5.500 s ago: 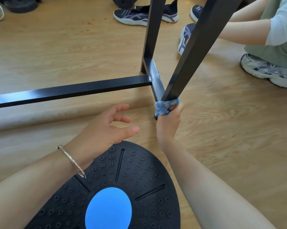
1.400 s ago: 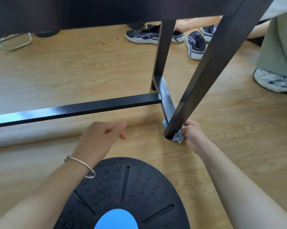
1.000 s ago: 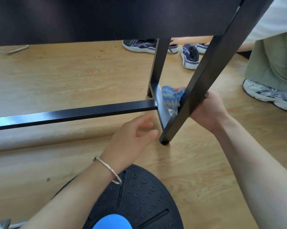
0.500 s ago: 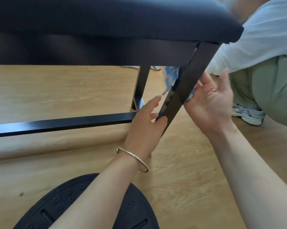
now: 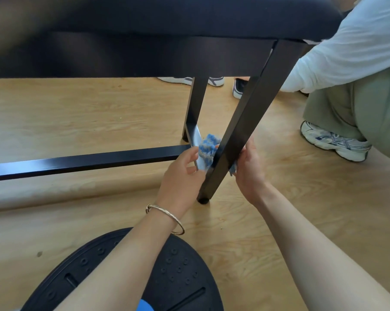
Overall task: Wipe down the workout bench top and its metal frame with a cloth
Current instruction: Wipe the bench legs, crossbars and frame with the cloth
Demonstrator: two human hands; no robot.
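The blue-and-white cloth [image 5: 207, 148] is looped round the back of the bench's near slanted black leg [image 5: 241, 131], low down, a little above the foot that stands on the wooden floor [image 5: 77, 113]. The left hand [image 5: 182, 173] grips the cloth's end on the leg's left side with thumb and curled fingers; the right hand [image 5: 250, 167] grips the other end on the right side, where only a blue scrap shows by the fingers. Behind the cloth a short glossy bar [image 5: 197, 140] runs back to the rear leg [image 5: 195, 108], and a long black crossbar [image 5: 88, 160] runs off to the left. Above spreads the dark padded bench top [image 5: 167, 16]. A thin metal bangle [image 5: 167, 215] circles the left wrist, over a black studded balance board [image 5: 178, 277] with a blue centre. To the right another person crouches in a white sleeve [image 5: 346, 48] and green trousers [image 5: 357, 113]; the side stripes on their white sneaker [image 5: 335, 140] are too blurred to read as a brand. More shoes [image 5: 212, 80] lie beyond the bench.
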